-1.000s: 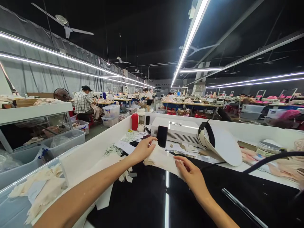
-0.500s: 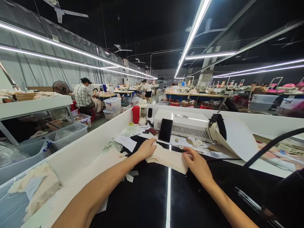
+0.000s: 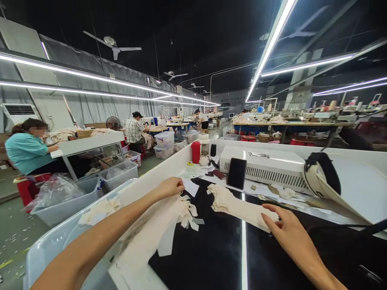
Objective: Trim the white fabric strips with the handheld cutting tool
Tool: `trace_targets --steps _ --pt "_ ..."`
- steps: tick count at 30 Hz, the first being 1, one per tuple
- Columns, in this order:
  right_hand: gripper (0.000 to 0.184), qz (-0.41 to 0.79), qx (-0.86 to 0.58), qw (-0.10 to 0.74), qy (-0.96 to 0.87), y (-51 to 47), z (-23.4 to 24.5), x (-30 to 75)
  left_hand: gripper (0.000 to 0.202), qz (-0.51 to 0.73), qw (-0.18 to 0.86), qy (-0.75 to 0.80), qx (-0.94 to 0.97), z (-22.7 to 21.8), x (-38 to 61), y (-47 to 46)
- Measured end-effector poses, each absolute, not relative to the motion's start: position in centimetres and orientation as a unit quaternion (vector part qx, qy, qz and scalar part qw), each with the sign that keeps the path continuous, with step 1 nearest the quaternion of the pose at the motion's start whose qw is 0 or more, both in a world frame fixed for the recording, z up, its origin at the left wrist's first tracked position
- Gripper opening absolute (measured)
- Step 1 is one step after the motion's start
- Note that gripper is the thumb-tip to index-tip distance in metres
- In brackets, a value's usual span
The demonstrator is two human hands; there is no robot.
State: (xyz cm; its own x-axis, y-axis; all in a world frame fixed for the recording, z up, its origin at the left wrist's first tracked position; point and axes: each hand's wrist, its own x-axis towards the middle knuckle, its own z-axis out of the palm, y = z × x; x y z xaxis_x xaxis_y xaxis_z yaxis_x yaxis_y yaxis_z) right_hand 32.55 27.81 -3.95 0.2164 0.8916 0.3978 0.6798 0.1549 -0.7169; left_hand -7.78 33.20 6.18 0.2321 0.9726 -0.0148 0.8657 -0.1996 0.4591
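My right hand [image 3: 286, 229] lies flat with fingers stretched out on the near end of a stack of cream fabric pieces [image 3: 232, 205] on the black worktop [image 3: 217, 257]. My left hand [image 3: 169, 187] has its fingers curled down at the left edge of the worktop, on a heap of cream fabric strips and scraps [image 3: 169, 217]. What those fingers hold, if anything, I cannot make out. A black phone [image 3: 236, 173] stands upright just beyond the stack, leaning on a white machine [image 3: 266, 167].
A red bottle [image 3: 196, 152] and jars stand at the far corner. A roll of white backing with a black band [image 3: 325, 179] lies at right. Clear bins [image 3: 54, 209] with cream fabric sit left of the table. Seated people work at other tables at left and beyond.
My left hand left the fabric stack and moved left onto the heap of strips. My right hand stays on the stack's near end. The view has swung to the left.
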Motion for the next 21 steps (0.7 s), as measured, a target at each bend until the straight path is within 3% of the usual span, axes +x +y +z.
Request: trace_targets --steps 8,16,21 --pt "0.048 0.154 -0.602 0.458 -0.636 26.2 -3.9 30.8 0.035 0.120 0.182 0.657 0.722 3.1 -13.2 29.1" --pt "0.047 0.178 -0.567 0.452 -0.666 23.7 -3.0 29.5 0.035 0.211 0.239 0.653 0.687 0.7 -13.6 29.7" --pt "0.042 0.229 -0.555 0.396 -0.695 22.8 -3.4 28.7 0.035 0.277 0.259 0.649 0.660 1.7 -13.6 28.9"
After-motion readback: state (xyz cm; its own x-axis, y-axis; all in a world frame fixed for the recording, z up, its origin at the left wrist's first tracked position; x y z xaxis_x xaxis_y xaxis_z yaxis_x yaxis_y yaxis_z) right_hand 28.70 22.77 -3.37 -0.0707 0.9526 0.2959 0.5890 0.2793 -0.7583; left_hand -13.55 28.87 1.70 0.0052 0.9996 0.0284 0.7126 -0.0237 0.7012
